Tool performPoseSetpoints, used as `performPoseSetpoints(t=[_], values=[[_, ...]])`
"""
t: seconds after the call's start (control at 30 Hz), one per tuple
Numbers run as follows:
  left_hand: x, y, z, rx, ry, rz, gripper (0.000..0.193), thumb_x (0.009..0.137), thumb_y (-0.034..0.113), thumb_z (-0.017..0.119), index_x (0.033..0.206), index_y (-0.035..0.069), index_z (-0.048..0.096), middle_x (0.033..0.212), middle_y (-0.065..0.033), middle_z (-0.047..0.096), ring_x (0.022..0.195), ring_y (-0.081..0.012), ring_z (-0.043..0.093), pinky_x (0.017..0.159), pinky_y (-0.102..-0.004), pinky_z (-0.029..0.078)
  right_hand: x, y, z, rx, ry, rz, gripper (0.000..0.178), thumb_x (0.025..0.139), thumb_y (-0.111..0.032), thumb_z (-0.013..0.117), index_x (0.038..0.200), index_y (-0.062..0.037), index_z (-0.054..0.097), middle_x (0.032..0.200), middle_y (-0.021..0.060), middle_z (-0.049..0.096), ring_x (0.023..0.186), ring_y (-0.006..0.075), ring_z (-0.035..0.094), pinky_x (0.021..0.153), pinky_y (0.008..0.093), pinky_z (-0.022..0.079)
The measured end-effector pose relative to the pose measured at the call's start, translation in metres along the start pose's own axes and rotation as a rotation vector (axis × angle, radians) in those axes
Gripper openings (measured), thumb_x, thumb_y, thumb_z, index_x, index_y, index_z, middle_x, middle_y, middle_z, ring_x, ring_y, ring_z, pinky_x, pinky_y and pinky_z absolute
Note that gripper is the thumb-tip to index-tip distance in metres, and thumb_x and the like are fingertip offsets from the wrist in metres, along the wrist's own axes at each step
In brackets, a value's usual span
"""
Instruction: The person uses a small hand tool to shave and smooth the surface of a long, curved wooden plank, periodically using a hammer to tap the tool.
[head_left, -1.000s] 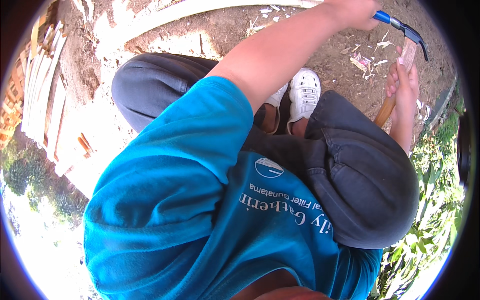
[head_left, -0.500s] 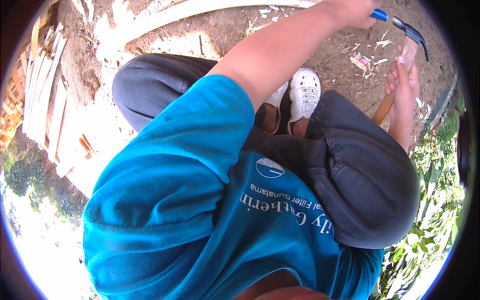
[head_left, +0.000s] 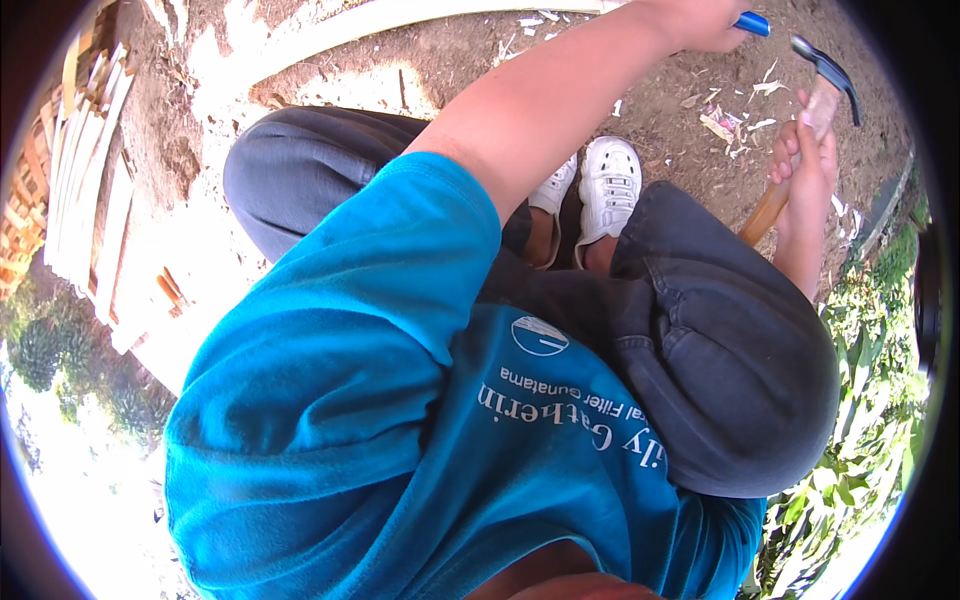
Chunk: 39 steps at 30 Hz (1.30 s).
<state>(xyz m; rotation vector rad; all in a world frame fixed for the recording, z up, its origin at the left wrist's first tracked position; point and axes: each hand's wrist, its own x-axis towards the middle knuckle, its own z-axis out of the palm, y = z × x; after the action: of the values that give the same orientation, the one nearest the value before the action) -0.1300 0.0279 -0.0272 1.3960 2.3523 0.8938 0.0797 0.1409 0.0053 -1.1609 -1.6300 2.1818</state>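
At the top right my left hand (head_left: 697, 24) is closed around a blue-ended tool (head_left: 753, 23); its other end is hidden, so I cannot tell its kind. My right hand (head_left: 806, 165) grips a claw hammer (head_left: 823, 100) by its wooden handle, close under the dark metal head. The hammer's striking face points at the blue end, a small gap apart. A long, pale, curved wooden strip (head_left: 400, 18) lies along the top, its right end running behind my left hand and forearm.
Wood shavings (head_left: 722, 125) litter the brown dirt ground (head_left: 680, 95). My white clogs (head_left: 610, 180) are between my bent knees. Stacked wooden strips (head_left: 90, 190) stand at the far left. Green leafy plants (head_left: 860, 400) grow at the right edge.
The hammer head has shifted slightly right, away from the blue end. My left hand and the tool have moved slightly left and up, widening the gap.
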Motion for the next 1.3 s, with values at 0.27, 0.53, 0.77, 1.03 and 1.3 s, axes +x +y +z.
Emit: performPoseSetpoints(t=[0.27, 0.53, 0.77, 1.03, 1.3], values=[[-0.001, 0.006, -0.010, 0.091, -0.091, -0.052, 0.019, 0.086, 0.028, 0.068, 0.094, 0.013, 0.076, 0.090, -0.0188, 0.075, 0.084, -0.0384, 0.073, 0.075, -0.0520, 0.059, -0.007, -0.012, 0.006, -0.080, -0.084, 0.008, 0.042, 0.108, -0.023, 0.055, 0.144, -0.0025, 0.050, 0.077, -0.0042, 0.045, 0.055, 0.0029, 0.040, 0.047, 0.0207, 0.034], [0.002, 0.014, -0.014, -0.005, 0.017, -0.038, 0.018, 0.084, 0.024, 0.066, 0.094, 0.013, 0.076, 0.092, -0.0180, 0.075, 0.087, -0.0392, 0.073, 0.077, -0.0520, 0.059, -0.014, -0.021, 0.001, -0.051, -0.061, -0.015, 0.041, 0.109, -0.021, 0.053, 0.145, -0.0015, 0.048, 0.077, -0.0027, 0.045, 0.057, 0.0034, 0.041, 0.049, 0.0205, 0.034], [0.004, 0.012, -0.013, -0.014, -0.015, -0.088, 0.019, 0.085, 0.025, 0.067, 0.095, 0.014, 0.077, 0.093, -0.0166, 0.076, 0.088, -0.0374, 0.074, 0.078, -0.0514, 0.060, -0.019, -0.037, 0.002, -0.172, 0.013, -0.049, 0.043, 0.111, -0.025, 0.048, 0.145, 0.0005, 0.048, 0.077, -0.0011, 0.045, 0.062, 0.0080, 0.046, 0.056, 0.0253, 0.040], [-0.002, 0.010, -0.010, 0.009, -0.090, -0.080, 0.016, 0.085, 0.025, 0.067, 0.092, 0.014, 0.078, 0.093, -0.0158, 0.076, 0.088, -0.0357, 0.075, 0.078, -0.0506, 0.060, -0.010, -0.025, 0.009, -0.248, -0.021, 0.010, 0.038, 0.110, -0.028, 0.051, 0.140, -0.0050, 0.050, 0.076, -0.0012, 0.045, 0.063, 0.0091, 0.046, 0.057, 0.0247, 0.040], [-0.003, 0.006, -0.019, -0.095, -0.060, -0.055, 0.017, 0.087, 0.023, 0.065, 0.095, 0.015, 0.077, 0.091, -0.0166, 0.076, 0.086, -0.0378, 0.074, 0.077, -0.0514, 0.059, -0.016, -0.024, 0.018, -0.226, 0.012, 0.035, 0.037, 0.109, -0.028, 0.054, 0.139, -0.0065, 0.050, 0.077, -0.0024, 0.045, 0.063, 0.0074, 0.044, 0.055, 0.0249, 0.039]])
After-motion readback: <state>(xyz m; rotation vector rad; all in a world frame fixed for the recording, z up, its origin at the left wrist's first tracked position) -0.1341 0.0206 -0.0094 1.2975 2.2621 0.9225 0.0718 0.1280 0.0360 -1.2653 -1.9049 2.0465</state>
